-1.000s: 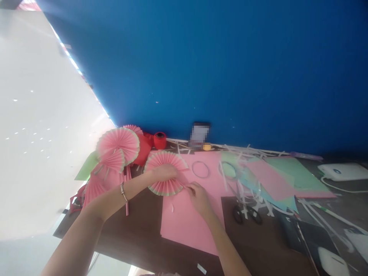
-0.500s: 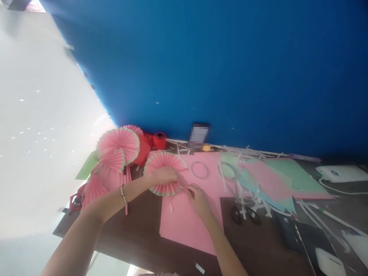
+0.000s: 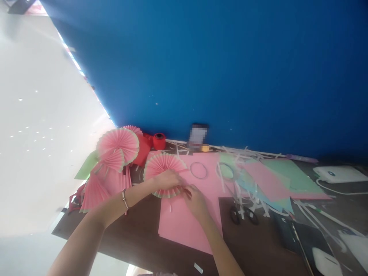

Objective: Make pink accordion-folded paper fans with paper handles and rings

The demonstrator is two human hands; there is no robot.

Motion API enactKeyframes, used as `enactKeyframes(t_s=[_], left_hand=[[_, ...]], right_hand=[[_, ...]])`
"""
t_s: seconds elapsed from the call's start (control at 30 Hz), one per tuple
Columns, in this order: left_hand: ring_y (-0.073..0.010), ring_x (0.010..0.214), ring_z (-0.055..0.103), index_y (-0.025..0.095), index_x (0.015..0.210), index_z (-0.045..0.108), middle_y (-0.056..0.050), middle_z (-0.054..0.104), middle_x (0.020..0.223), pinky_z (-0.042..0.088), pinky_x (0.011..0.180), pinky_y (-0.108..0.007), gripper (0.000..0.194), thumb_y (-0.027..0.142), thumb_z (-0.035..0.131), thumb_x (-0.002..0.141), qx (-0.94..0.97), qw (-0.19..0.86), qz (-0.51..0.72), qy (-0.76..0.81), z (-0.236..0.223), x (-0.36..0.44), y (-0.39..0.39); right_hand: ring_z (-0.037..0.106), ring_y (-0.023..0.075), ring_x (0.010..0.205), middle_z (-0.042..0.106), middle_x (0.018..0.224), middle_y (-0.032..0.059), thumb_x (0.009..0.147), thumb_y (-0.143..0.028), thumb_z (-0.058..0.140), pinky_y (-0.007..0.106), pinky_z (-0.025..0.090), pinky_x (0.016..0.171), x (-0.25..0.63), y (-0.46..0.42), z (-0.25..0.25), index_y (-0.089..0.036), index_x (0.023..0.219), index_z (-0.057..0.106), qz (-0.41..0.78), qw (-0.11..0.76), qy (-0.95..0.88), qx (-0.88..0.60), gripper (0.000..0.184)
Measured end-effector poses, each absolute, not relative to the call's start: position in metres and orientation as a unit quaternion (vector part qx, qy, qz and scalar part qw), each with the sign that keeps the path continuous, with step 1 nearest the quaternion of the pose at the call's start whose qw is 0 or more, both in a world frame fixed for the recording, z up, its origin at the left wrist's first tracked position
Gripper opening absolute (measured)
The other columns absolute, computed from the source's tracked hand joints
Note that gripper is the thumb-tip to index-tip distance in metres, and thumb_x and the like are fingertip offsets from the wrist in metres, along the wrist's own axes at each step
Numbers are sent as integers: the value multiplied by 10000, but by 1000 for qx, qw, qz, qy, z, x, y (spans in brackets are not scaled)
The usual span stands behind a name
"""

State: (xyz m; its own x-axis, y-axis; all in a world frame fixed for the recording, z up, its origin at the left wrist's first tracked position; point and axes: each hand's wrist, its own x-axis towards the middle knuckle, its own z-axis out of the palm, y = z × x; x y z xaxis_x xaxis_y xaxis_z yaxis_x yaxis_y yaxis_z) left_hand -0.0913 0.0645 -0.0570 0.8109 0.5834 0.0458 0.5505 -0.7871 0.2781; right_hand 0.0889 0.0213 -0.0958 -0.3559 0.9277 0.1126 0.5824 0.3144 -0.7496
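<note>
A round pleated paper fan (image 3: 161, 161), pink with a pale green edge, lies on pink paper sheets (image 3: 189, 230) on the dark table. My left hand (image 3: 169, 179), with a bracelet on its wrist, is closed over the fan's right half and hides its lower folds. At the fan's lower right edge, my right hand (image 3: 195, 200) is closed in a pinch on the pleated paper, its fingertips close to the left hand's. The exact spot it grips is partly hidden. Beyond the hands, two thin rings (image 3: 198, 170) rest on the paper.
Finished paper fans (image 3: 117, 143) are piled at the left beside a red tape roll (image 3: 159, 141). Black-handled scissors (image 3: 243, 214), white paper strips (image 3: 258, 203) and coloured sheets (image 3: 287, 172) lie right. A white device with a cable (image 3: 339, 173) sits far right, before the blue wall (image 3: 215, 69).
My right hand has shifted slightly left and nearer the left hand. The pink paper edge that showed between them is now mostly covered. The fan stays in place.
</note>
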Motion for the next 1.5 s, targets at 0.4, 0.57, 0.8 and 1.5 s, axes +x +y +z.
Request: enactKeyframes(t_s=[0.4,0.57,0.8,1.5], left_hand=[[-188,897,549,157,883,615,-63,619,952,431,778,-292,167,222,465,846,838,124,137,513,-52,-130,82],[-188,846,547,149,830,622,-69,605,895,436,755,-292,144,212,493,825,852,131,99,497,-64,-122,89],[-170,882,514,137,787,589,-55,581,876,405,842,-301,236,127,369,873,879,138,77,450,-68,-121,86],[-187,940,535,148,863,611,-75,582,976,434,833,-290,126,234,534,813,853,208,119,464,-45,-134,56]], right_hand=[[557,166,677,583,741,40,817,-176,432,261,411,582,89,28,-93,-211,741,628,255,254,-790,-496,213],[544,164,692,587,753,37,821,-158,418,264,405,597,91,36,-90,-208,764,630,229,242,-811,-480,226],[523,187,755,576,778,51,817,-161,420,308,417,681,94,46,-93,-202,757,637,209,255,-816,-474,229],[587,206,841,640,871,66,837,-229,436,351,472,761,101,46,-109,-222,841,650,238,342,-784,-460,214]])
